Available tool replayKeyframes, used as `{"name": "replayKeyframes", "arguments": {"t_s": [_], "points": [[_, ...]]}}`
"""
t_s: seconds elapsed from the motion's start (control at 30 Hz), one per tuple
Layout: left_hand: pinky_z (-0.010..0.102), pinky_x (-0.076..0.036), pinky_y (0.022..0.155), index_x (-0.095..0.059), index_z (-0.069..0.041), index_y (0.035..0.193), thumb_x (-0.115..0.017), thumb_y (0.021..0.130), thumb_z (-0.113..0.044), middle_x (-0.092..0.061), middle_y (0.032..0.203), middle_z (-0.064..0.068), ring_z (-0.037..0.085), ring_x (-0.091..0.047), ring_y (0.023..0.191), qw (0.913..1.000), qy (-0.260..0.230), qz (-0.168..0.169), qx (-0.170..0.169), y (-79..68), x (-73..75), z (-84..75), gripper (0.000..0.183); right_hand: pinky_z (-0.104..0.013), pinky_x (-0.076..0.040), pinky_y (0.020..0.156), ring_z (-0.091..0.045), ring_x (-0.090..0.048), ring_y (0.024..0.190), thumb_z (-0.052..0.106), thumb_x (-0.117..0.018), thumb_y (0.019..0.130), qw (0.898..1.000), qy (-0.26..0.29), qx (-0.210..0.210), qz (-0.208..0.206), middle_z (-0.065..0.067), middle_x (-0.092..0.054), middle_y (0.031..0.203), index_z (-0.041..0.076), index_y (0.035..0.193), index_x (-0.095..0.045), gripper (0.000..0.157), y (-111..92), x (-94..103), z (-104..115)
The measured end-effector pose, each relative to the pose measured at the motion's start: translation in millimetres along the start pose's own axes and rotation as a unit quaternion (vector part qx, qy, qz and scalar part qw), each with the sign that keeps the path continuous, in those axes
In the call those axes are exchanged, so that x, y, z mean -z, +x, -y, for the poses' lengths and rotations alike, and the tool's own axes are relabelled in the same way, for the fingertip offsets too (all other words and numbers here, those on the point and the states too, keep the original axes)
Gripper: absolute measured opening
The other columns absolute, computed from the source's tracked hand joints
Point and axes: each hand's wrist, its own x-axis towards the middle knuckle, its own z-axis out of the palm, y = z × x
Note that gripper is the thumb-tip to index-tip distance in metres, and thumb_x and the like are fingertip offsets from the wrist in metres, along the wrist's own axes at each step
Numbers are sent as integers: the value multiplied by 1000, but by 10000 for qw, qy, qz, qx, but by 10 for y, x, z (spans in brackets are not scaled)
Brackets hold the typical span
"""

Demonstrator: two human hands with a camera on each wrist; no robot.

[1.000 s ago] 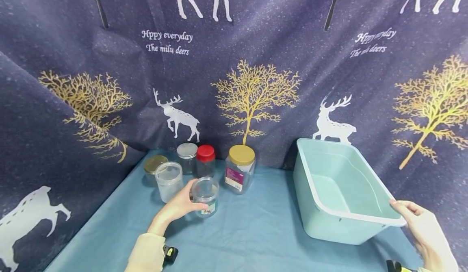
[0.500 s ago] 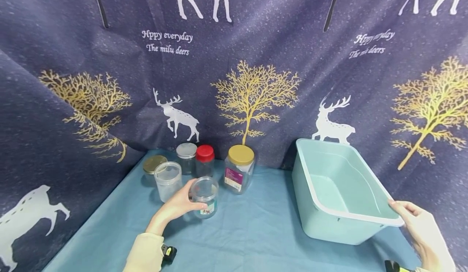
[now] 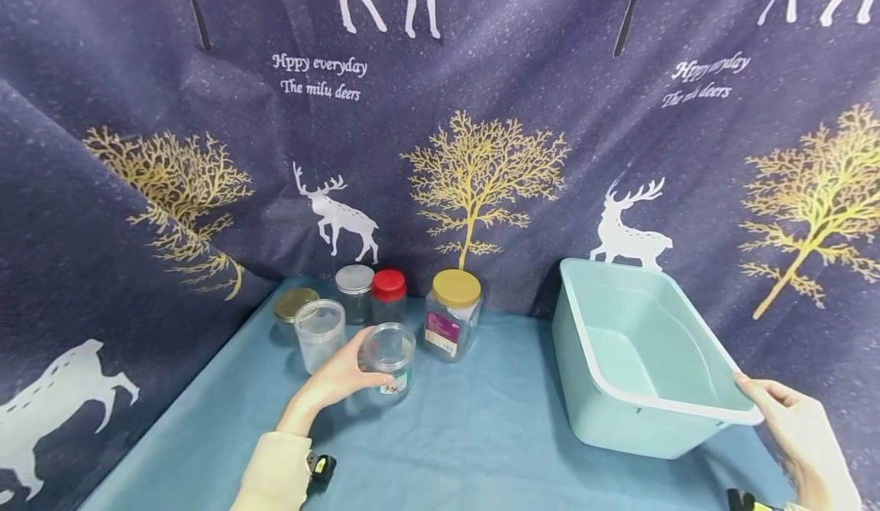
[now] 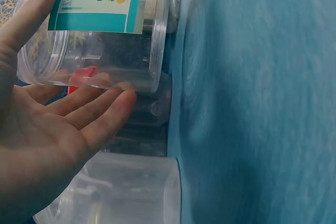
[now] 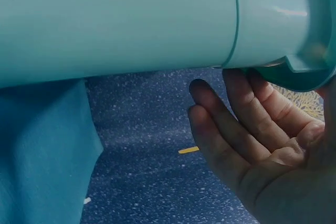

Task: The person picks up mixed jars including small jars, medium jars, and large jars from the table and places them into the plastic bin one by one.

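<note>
My left hand [image 3: 338, 377] grips a lidless clear plastic jar [image 3: 390, 352] with a teal-and-white label. In the left wrist view, the thumb lies along the label side of that jar [image 4: 113, 51] and the fingers are on the opposite side. A gap shows between its base and the blue cloth. At the right, my right hand [image 3: 794, 415] holds the near right corner of a pale green plastic tub [image 3: 608, 412], thumb on the rim. The right wrist view shows the right-hand fingers [image 5: 249, 111] bent beneath the rim.
A frosted open jar [image 3: 321, 339] stands left of the held jar. Behind are a gold-lidded jar [image 3: 293, 305], a silver-lidded jar [image 3: 355, 289], a red-lidded jar [image 3: 389, 293] and a larger gold-lidded jar [image 3: 454, 316]. A patterned curtain [image 3: 509, 76] borders the blue cloth [image 3: 474, 419].
The jar in my left hand has risen slightly. The right hand keeps its hold on the tub, and the whole head view has shifted a little.
</note>
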Motion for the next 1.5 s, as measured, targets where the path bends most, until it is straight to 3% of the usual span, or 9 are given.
{"name": "replayKeyframes", "arguments": {"t_s": [0.07, 0.13, 0.2, 0.43, 0.53, 0.7, 0.9, 1.2, 1.5], "points": [[52, -39, 101, -32, -14, 151, -87, 68, -48, -47, 143, 10, 26, -49, 123, 10000, 64, 26, -29, 13, -8, -26, 105, -71, -21, 100, -10, -47, 94, 59, -60, 90, 9999, -136, -5, -101, 39, -49, 80, 22, 96, -76, 41, 9, 13, 4], [52, -39, 100, -32, -14, 151, -87, 68, -48, -47, 142, 10, 26, -50, 122, 9999, 98, 35, -15, 16, -13, -49, 106, -71, -21, 101, -13, -47, 95, 58, -60, 90, 9998, -169, 25, -95, 39, -49, 80, 19, 98, -77, 43, 19, 19, 4], [52, -40, 100, -32, -13, 151, -88, 67, -47, -48, 142, 11, 26, -50, 122, 9999, 111, 12, 12, 12, -16, -70, 106, -71, -21, 101, -5, -43, 90, 57, -61, 91, 9998, -163, 80, -60, 40, -48, 81, 20, 97, -77, 40, 22, 25, -3], [49, -45, 95, -30, -14, 152, -87, 67, -49, -51, 138, 11, 26, -54, 117, 9999, 82, 47, -48, -1, -34, -125, 108, -71, -19, 101, -14, -44, 104, 56, -60, 91, 9997, 13, 101, 215, 41, -48, 86, 21, 104, -76, 40, 27, 70, 8], [49, -42, 97, -31, -15, 152, -87, 67, -48, -51, 139, 10, 26, -53, 119, 10000, 80, 16, -52, -10, -30, -145, 108, -71, -22, 100, -2, -42, 94, 55, -60, 92, 9994, 24, 175, 287, 38, -52, 86, 17, 106, -75, 43, 25, 48, 29], [50, -40, 100, -35, -15, 149, -89, 66, -47, -52, 138, 8, 26, -51, 122, 9996, 130, 23, -269, 14, -8, -243, 104, -68, -24, 100, 10, -38, 86, 53, -61, 92, 9998, 108, 142, 94, 34, -56, 81, 20, 95, -77, 37, 7, 10, 25], [47, -42, 98, -40, -13, 146, -92, 61, -45, -50, 136, 6, 24, -51, 119, 9971, 236, 144, -713, 93, 35, -454, 105, -64, -22, 103, 10, -38, 87, 53, -62, 91, 9997, 219, 125, -9, 35, -55, 83, 17, 97, -77, 40, -17, -14, 3], [40, -44, 90, -47, -21, 141, -93, 60, -42, -52, 117, -3, 15, -51, 105, 9861, 584, 178, -1544, 276, 24, -868, 95, -58, -22, 104, 12, -40, 86, 51, -63, 91, 9995, 156, 217, -145, 34, -57, 81, 17, 94, -77, 37, -28, -64, 18], [33, -45, 89, -54, -23, 134, -92, 61, -38, -51, 116, -7, 10, -47, 106, 9637, 843, 334, -2509, 503, -86, -1331, 83, -50, -24, 102, 10, -41, 86, 49, -64, 92, 9989, 187, 221, -374, 33, -58, 80, 20, 90, -78, 32, -61, -58, -10]]}}
